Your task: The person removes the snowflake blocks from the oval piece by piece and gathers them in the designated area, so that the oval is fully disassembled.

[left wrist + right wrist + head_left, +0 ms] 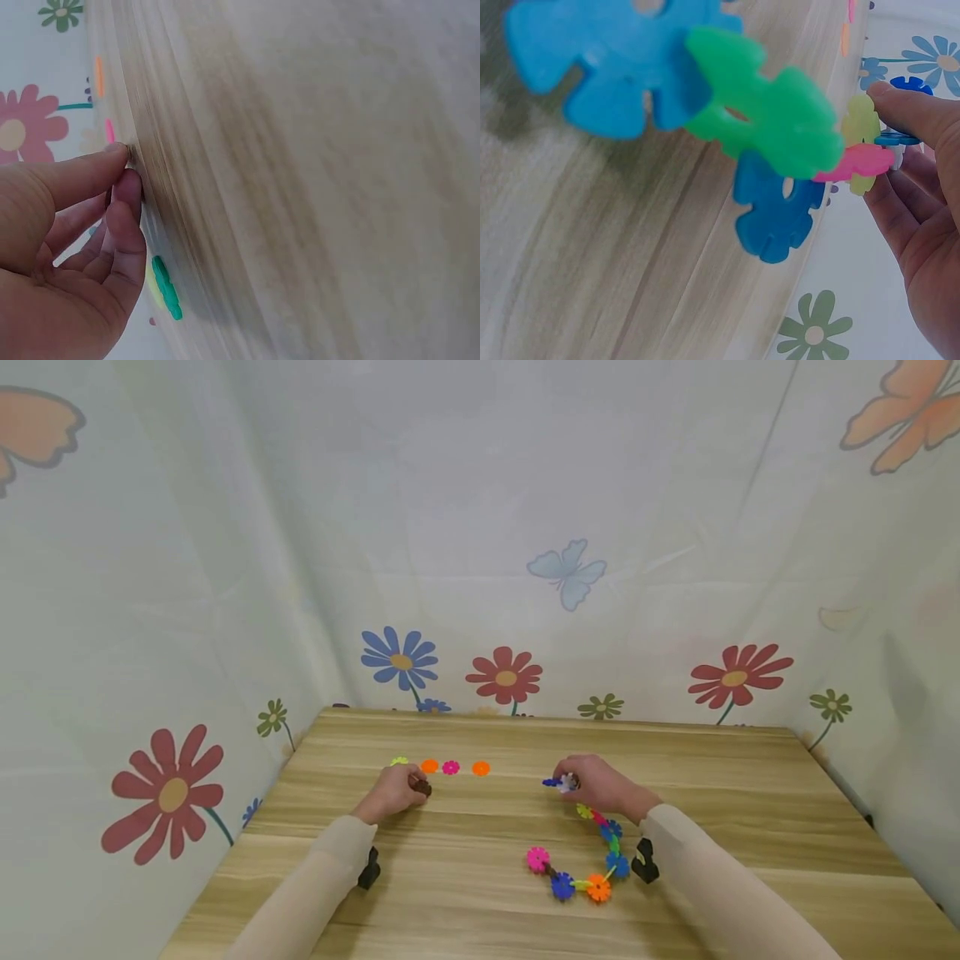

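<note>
My left hand [393, 790] pinches a brown flower-shaped disc [422, 787] between thumb and fingertips, close over the table; in the left wrist view the fingers mostly hide it. At the right, my right hand [600, 783] grips one end of a chain of interlocking plastic flower discs, around a white disc [567, 782] and a dark blue disc [551, 782]. From there the chain curves toward me through a green disc [769, 116] and an orange disc [598, 887] to a pink disc [537, 859] at its other end. The right wrist view shows a yellow disc [861, 124] right at the fingertips.
Beyond the left hand, loose discs lie in a row: a yellow disc [400, 761], an orange disc [429, 766], a pink disc [451, 767] and another orange disc [481, 768]. A green disc [166, 288] shows beside the left hand. Flower-printed curtains [480, 527] border the wooden table [465, 835].
</note>
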### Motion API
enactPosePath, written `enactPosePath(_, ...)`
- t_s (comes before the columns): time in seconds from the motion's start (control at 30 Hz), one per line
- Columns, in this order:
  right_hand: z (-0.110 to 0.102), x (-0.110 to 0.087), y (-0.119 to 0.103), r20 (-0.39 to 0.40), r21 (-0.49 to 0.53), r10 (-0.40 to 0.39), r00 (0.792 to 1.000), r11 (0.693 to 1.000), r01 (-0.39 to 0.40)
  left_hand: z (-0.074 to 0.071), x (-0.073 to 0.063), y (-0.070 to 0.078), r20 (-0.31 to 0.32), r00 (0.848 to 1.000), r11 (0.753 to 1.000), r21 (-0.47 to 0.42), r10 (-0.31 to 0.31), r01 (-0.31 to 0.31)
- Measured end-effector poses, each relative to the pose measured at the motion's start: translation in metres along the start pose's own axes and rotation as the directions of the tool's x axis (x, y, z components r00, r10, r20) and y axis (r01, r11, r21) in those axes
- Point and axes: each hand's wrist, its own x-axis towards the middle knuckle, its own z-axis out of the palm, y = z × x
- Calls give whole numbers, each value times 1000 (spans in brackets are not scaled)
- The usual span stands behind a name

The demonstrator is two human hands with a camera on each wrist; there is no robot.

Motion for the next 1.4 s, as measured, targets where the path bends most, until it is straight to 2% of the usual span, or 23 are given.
enactPosePath(0.2, 1, 0, 0, -3, -14, -22, 1000, 1000, 22, 0, 2, 2, -19, 1000, 997, 75, 12, -10)
enactPosePath(0.5, 0, 1, 0, -3, -13, -5, 1000, 1000, 5, -1, 5, 2, -31, 999, 994, 106, 12, -9)
enactPosePath(0.67, 1, 0, 1, -5, -12, -5, 1000, 1000, 5, -1, 5, 4, -31, 1000, 996, 89, 4, -2)
enactPosePath(0.83, 2, 0, 2, -13, -24, -23, 1000, 999, 23, 0, 5, 7, -32, 999, 997, 65, -41, 43)
enactPosePath(0.9, 1, -1, 2, -19, -29, -30, 999, 999, 30, 1, 5, 13, -40, 998, 997, 46, -54, 56)
enactPosePath(0.97, 1, -1, 3, -23, -29, -29, 999, 999, 29, 2, 4, 20, -50, 998, 999, 20, -42, 44)
enactPosePath(1.13, 1, -2, 2, -21, -10, 1, 1000, 1000, -1, 11, 7, 42, -68, 998, 999, -50, 13, -17)
enactPosePath(1.27, 0, -1, 1, -13, -2, 12, 1000, 1000, -12, 22, 10, 58, -48, 997, 993, -102, 59, -63)
enactPosePath(1.4, 0, 0, -1, -12, -3, -3, 1000, 1000, 3, 35, 12, 71, -20, 997, 985, -154, 73, -75)
